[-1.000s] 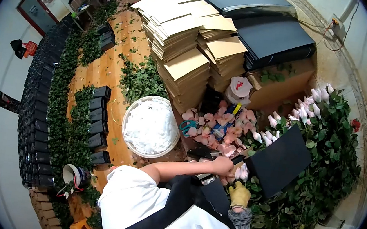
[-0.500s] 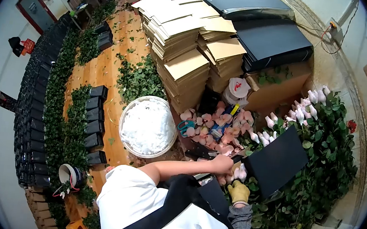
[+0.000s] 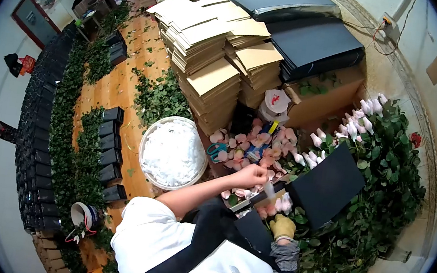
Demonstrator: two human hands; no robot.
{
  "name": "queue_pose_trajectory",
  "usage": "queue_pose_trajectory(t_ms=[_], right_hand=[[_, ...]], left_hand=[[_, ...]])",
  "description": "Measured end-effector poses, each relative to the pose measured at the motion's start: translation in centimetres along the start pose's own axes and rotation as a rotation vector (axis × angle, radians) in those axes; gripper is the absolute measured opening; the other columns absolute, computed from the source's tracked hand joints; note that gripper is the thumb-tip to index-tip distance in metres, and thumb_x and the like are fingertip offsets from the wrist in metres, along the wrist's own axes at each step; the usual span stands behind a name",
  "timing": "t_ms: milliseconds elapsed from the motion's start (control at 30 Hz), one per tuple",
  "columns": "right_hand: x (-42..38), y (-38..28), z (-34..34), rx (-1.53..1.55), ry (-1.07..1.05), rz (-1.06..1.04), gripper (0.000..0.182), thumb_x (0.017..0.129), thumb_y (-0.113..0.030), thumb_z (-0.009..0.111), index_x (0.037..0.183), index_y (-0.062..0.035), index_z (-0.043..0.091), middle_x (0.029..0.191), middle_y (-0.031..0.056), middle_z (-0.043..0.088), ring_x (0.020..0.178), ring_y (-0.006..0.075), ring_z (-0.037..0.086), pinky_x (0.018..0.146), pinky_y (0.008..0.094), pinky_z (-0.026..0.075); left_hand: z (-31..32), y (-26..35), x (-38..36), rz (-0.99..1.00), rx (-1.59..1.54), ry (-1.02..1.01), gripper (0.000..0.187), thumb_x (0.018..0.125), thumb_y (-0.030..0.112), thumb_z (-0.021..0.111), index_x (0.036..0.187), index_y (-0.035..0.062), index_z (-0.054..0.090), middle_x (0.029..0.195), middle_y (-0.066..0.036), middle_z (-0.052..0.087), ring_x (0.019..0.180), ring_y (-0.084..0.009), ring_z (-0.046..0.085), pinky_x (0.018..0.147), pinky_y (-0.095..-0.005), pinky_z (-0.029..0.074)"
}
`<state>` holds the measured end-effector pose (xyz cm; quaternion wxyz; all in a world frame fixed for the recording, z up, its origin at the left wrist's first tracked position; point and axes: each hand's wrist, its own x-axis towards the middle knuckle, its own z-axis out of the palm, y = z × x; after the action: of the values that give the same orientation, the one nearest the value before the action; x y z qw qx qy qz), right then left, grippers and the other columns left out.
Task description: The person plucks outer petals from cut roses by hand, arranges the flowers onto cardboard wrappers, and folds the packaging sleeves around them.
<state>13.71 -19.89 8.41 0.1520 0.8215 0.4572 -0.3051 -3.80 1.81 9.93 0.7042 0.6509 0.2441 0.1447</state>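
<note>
My bare left hand is closed in a pinch above a narrow tray. A pale, blurred scrap hangs at its fingers, perhaps a petal or thin wrapping. My right hand, in a yellow glove, is curled shut just below a few pale pink rosebuds; what its fingers hold is hidden. Beside it a black board leans at a slant over leaves. Loose pink petals lie in a heap beyond my left hand, with teal-handled scissors at their left edge.
A white bucket full of white soft pieces stands to the left. Stacks of cardboard sheets and black sheets rise ahead. Roses with dense foliage fill the right side. Rows of black sleeves line the wooden floor.
My left hand has lifted away from the rosebuds, up and to the left, with a pale scrap now showing at its fingers. My gloved right hand stays by the buds. The view shifted slightly.
</note>
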Motion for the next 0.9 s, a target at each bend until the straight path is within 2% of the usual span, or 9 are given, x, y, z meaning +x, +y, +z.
queue_pose_trajectory(t_ms=[67,133,233,267,500,567,667,767,900], right_hand=[[-1.8,0.7,-2.1,0.190,0.082,-0.058,0.034,0.085,-0.041,0.069,0.104,-0.0142,0.073,0.099,0.0154,0.074,0.092,0.0346,0.070,0.082,0.0467,0.054],[-2.5,0.2,-2.5,0.108,0.347,0.083,0.031,0.086,-0.041,0.068,0.104,-0.0165,0.073,0.094,0.0153,0.074,0.088,0.0342,0.071,0.078,0.0469,0.055],[0.6,0.9,0.9,-0.063,0.327,0.135,0.035,0.086,-0.044,0.068,0.100,-0.0114,0.072,0.085,0.0152,0.074,0.080,0.0349,0.071,0.073,0.0478,0.055],[1.9,1.3,2.2,-0.141,0.238,0.154,0.037,0.086,-0.044,0.068,0.098,-0.0091,0.071,0.083,0.0152,0.073,0.078,0.0356,0.071,0.072,0.0483,0.055],[-0.8,2.0,1.2,-0.066,0.431,-0.098,0.031,0.083,-0.040,0.070,0.089,-0.0098,0.065,0.075,0.0126,0.070,0.069,0.0329,0.069,0.062,0.0477,0.052],[-0.7,1.0,0.9,-0.036,0.442,-0.102,0.026,0.081,-0.035,0.071,0.088,-0.0100,0.065,0.071,0.0117,0.068,0.067,0.0326,0.068,0.061,0.0478,0.052],[1.5,1.3,4.2,-0.125,0.502,-0.002,0.015,0.080,-0.026,0.069,0.077,-0.0108,0.068,0.070,0.0091,0.069,0.065,0.0282,0.068,0.061,0.0444,0.052],[2.1,1.0,3.4,-0.203,0.411,0.086,0.013,0.081,-0.021,0.067,0.073,-0.0123,0.073,0.073,0.0076,0.072,0.068,0.0256,0.071,0.061,0.0405,0.054],[2.2,1.1,2.9,-0.157,0.320,0.084,0.015,0.083,-0.023,0.067,0.075,-0.0109,0.073,0.073,0.0071,0.072,0.070,0.0253,0.071,0.063,0.0402,0.054]], left_hand=[[0.7,-4.1,0.7,0.613,0.385,0.119,0.023,0.089,0.017,0.060,0.077,-0.0011,0.054,0.073,-0.016,0.057,0.064,-0.0268,0.055,0.063,-0.0409,0.045],[1.1,-5.2,0.4,0.093,0.203,-0.098,0.029,0.091,0.025,0.062,0.078,-0.0014,0.058,0.079,-0.018,0.062,0.068,-0.0333,0.058,0.066,-0.0430,0.048],[3.3,-5.3,2.4,-0.047,0.418,-0.170,0.039,0.090,0.036,0.065,0.082,-0.0020,0.063,0.077,-0.019,0.064,0.071,-0.0350,0.062,0.066,-0.0457,0.049],[4.4,-6.1,3.3,-0.052,0.545,-0.226,0.052,0.089,0.048,0.065,0.083,-0.0038,0.065,0.076,-0.021,0.066,0.074,-0.0361,0.066,0.067,-0.0482,0.051],[11.5,-7.4,3.7,0.061,1.081,0.003,0.032,0.077,0.039,0.072,0.073,0.0067,0.073,0.070,-0.012,0.068,0.063,-0.0268,0.069,0.054,-0.0412,0.054],[10.9,-8.0,3.8,0.093,1.074,-0.072,0.049,0.083,0.051,0.070,0.091,0.0020,0.069,0.076,-0.015,0.069,0.066,-0.0326,0.070,0.057,-0.0459,0.055],[9.7,-7.4,3.9,0.111,0.762,-0.256,0.025,0.089,0.037,0.067,0.090,0.0138,0.075,0.080,-0.013,0.071,0.072,-0.0329,0.070,0.063,-0.0452,0.055],[8.7,-5.8,3.1,-0.151,0.236,-0.152,0.021,0.090,0.018,0.062,0.091,-0.0007,0.072,0.074,-0.012,0.071,0.068,-0.0161,0.068,0.065,-0.0322,0.054],[8.7,-7.1,1.2,-0.156,-0.002,0.244,0.021,0.091,0.013,0.060,0.078,-0.0019,0.065,0.065,-0.003,0.062,0.060,-0.0127,0.059,0.057,-0.0321,0.049]])
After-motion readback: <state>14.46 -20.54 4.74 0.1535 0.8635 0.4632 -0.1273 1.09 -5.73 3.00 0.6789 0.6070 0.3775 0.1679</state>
